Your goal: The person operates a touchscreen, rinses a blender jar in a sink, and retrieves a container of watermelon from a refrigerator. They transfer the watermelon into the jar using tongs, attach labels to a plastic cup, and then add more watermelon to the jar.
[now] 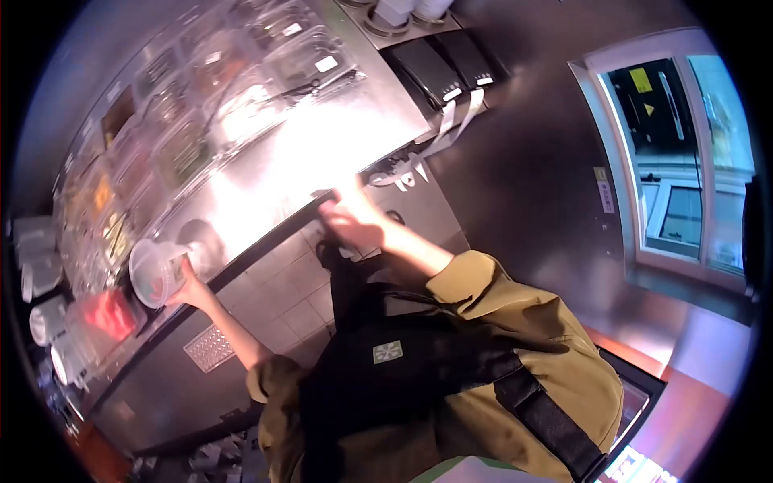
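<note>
My left hand [190,286] grips a clear plastic tub [151,274] by its side, at the counter's front edge on the left. The tub is tilted, and its contents are hard to make out. My right hand [355,222], smeared by motion and glare, is over the front edge of the steel counter [366,121]. Whether its fingers hold anything cannot be seen. A bin with red food [109,315] lies just left of the tub.
Rows of clear food bins [181,151] fill the back of the counter. Two black label printers [427,68] with hanging paper strips [455,121] stand at its right end. Stacked white containers [68,360] sit at the far left. Beyond the wall at right is a window [632,161].
</note>
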A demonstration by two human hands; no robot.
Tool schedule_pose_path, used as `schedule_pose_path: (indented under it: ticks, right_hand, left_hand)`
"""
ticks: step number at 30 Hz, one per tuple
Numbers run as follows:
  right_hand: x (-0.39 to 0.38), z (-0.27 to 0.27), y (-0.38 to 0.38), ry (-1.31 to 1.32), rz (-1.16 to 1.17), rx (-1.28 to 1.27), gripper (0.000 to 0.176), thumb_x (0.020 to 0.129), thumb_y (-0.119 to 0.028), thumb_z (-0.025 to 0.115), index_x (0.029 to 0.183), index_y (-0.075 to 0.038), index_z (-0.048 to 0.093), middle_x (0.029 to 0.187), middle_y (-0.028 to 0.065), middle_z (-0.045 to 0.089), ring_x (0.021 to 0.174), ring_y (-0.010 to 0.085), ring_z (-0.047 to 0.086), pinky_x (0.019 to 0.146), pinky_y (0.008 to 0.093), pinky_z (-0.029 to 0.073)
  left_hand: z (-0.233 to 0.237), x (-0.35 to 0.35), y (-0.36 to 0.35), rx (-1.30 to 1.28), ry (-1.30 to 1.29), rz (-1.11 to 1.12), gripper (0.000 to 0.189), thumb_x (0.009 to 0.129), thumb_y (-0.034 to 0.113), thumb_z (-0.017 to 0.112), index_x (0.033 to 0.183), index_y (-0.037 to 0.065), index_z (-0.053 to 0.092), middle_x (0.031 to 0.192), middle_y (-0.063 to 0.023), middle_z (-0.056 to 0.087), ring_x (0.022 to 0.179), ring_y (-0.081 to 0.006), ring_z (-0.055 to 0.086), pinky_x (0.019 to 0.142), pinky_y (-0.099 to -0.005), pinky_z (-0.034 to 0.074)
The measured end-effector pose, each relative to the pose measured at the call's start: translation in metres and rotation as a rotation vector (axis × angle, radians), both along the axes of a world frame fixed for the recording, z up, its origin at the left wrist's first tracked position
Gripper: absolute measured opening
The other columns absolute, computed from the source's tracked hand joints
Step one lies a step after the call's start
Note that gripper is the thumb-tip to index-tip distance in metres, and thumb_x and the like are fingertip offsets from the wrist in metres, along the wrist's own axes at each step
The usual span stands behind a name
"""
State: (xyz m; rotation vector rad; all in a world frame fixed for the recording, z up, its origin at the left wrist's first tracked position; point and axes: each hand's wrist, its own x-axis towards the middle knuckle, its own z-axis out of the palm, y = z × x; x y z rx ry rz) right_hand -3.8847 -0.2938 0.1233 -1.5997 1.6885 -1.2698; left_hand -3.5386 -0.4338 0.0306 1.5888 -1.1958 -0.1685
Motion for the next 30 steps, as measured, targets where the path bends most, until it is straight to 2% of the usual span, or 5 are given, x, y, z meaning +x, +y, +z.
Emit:
schedule_pose_path:
  ticks: [2, 6, 12, 20, 30]
  right_hand:
    - [-0.054, -0.050, 0.018, -0.215, -0.343, 0.172, 0.032, 0.077, 0.001, 0.045, 0.110, 0.002, 0.047, 0.100, 0.0112, 0.052, 0.088, 0.0168, 0.052, 0.077, 0.0262, 0.044]
    - [-0.222, -0.137, 0.069, -0.360, -0.652, 0.242, 0.026, 0.084, 0.002, 0.044, 0.109, 0.001, 0.050, 0.102, 0.0101, 0.058, 0.097, 0.0163, 0.054, 0.084, 0.0277, 0.045]
    - [-0.339, -0.199, 0.037, -0.595, -0.639, 0.207, 0.032, 0.087, -0.008, 0.053, 0.117, 0.003, 0.048, 0.107, 0.0100, 0.058, 0.098, 0.0150, 0.054, 0.088, 0.0250, 0.039]
    - [-0.329, -0.172, 0.170, -0.954, -0.269, 0.633, 0.018, 0.083, -0.002, 0.059, 0.101, 0.001, 0.056, 0.092, 0.0040, 0.062, 0.083, 0.0093, 0.057, 0.077, 0.0231, 0.045]
    - [-0.361, -0.133, 0.223, -1.119, -0.056, 0.718, 0.024, 0.088, 0.002, 0.048, 0.112, 0.004, 0.052, 0.102, 0.0053, 0.058, 0.095, 0.0107, 0.055, 0.084, 0.0231, 0.043]
  left_hand:
    - [-0.040, 0.006, -0.015, -0.199, 0.234, -0.030, 0.096, 0.058, 0.022, 0.086, 0.126, -0.008, 0.025, 0.124, -0.0240, 0.031, 0.107, -0.0336, 0.044, 0.092, -0.0456, 0.042]
    - [-0.082, 0.055, -0.041, -0.197, -0.635, 0.190, 0.110, 0.055, 0.033, 0.087, 0.125, -0.012, 0.016, 0.118, -0.0265, 0.035, 0.104, -0.0339, 0.045, 0.091, -0.0459, 0.042]
    - [-0.043, -0.039, 0.046, 0.100, -0.127, 0.389, 0.082, 0.070, 0.024, 0.077, 0.124, -0.008, 0.024, 0.116, -0.0230, 0.037, 0.106, -0.0304, 0.042, 0.091, -0.0407, 0.040]
    - [-0.021, -0.462, 0.219, 0.501, 0.082, -0.639, 0.021, 0.076, -0.003, 0.058, 0.096, 0.000, 0.052, 0.090, -0.0117, 0.056, 0.084, -0.0195, 0.055, 0.076, -0.0309, 0.046]
    - [-0.042, -0.562, 0.272, 0.266, -0.311, -1.101, 0.030, 0.059, 0.008, 0.071, 0.088, 0.012, 0.066, 0.095, 0.0044, 0.060, 0.077, -0.0164, 0.052, 0.059, -0.0268, 0.043]
